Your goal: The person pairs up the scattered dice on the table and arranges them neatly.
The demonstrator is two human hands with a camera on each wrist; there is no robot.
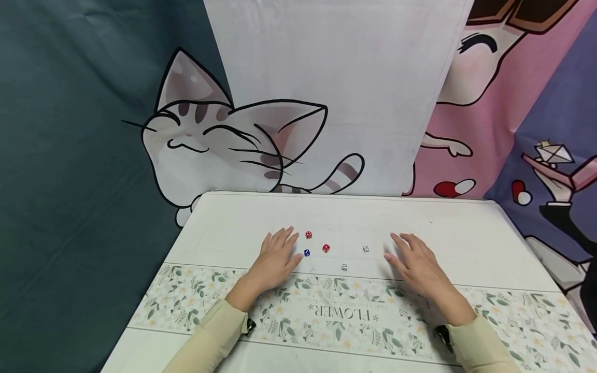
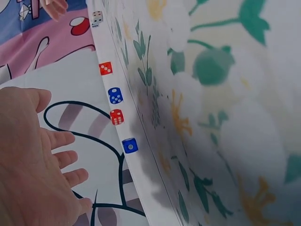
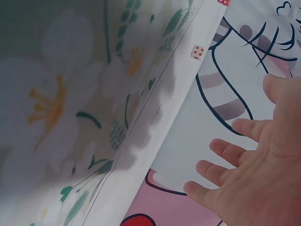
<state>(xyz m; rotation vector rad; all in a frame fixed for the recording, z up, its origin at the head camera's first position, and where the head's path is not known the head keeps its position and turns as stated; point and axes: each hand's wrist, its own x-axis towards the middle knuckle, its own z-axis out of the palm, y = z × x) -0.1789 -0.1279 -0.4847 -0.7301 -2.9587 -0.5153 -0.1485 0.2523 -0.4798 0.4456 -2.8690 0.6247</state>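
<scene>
Several small dice lie on the white tablecloth [image 1: 466, 238] between my hands. In the head view I see a red die [image 1: 308, 234], a second red die [image 1: 326, 248], a blue die [image 1: 306, 253] and two white dice [image 1: 366, 249] [image 1: 344, 267]. My left hand [image 1: 276, 257] is flat with straight fingers, its fingertips just left of the blue die. My right hand [image 1: 415, 261] is spread open right of the white dice and holds nothing. The left wrist view shows the left hand [image 2: 33, 160] open beside red dice [image 2: 106, 68] and blue dice [image 2: 130, 145]. The right wrist view shows the right hand [image 3: 254, 165] open near a white die [image 3: 198, 52].
A floral band printed FLOWER [image 1: 340, 311] crosses the cloth near me. Cartoon cat [image 1: 219, 140] and pink character [image 1: 494, 103] backdrops hang behind the table. The table's far edge [image 1: 345, 196] meets the backdrop; its left side drops off to dark cloth [image 1: 70, 207].
</scene>
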